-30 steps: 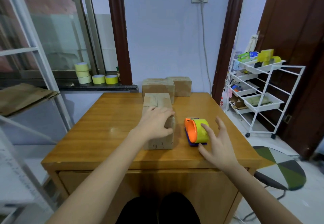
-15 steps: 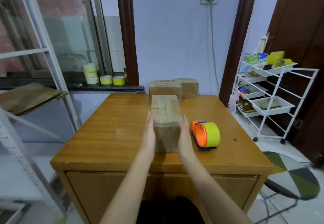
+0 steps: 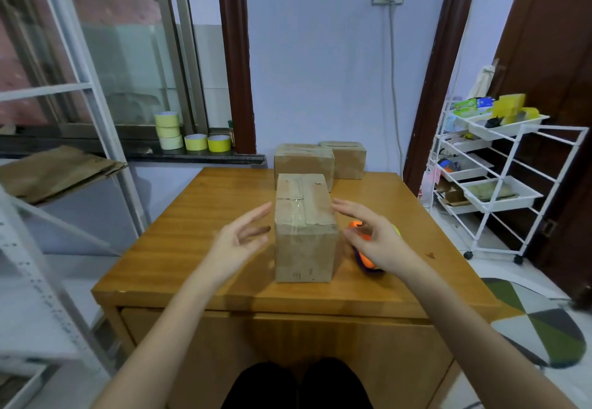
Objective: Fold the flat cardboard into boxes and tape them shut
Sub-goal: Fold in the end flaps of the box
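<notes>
A taped brown cardboard box [image 3: 304, 226] stands in the middle of the wooden table [image 3: 198, 235], clear tape running along its top seam. My left hand [image 3: 238, 238] hovers just left of the box with fingers spread and holds nothing. To the box's right, my right hand [image 3: 371, 235] is also off the box with relaxed fingers. It partly hides the orange and purple tape dispenser [image 3: 363, 256] lying behind it. Two more taped boxes [image 3: 304, 160] [image 3: 347, 155] sit at the table's far edge.
Several yellow tape rolls [image 3: 192, 137] stand on the windowsill. Flat cardboard sheets [image 3: 54, 171] lie on a white shelf at the left. A white wire trolley [image 3: 499, 184] with trays stands at the right. A patterned stool [image 3: 538, 322] is by the table's right corner.
One second ago my left hand gripped the box top and my right hand touched the dispenser. Both palms then pressed the box's sides. Now both hands have drawn away from it.
</notes>
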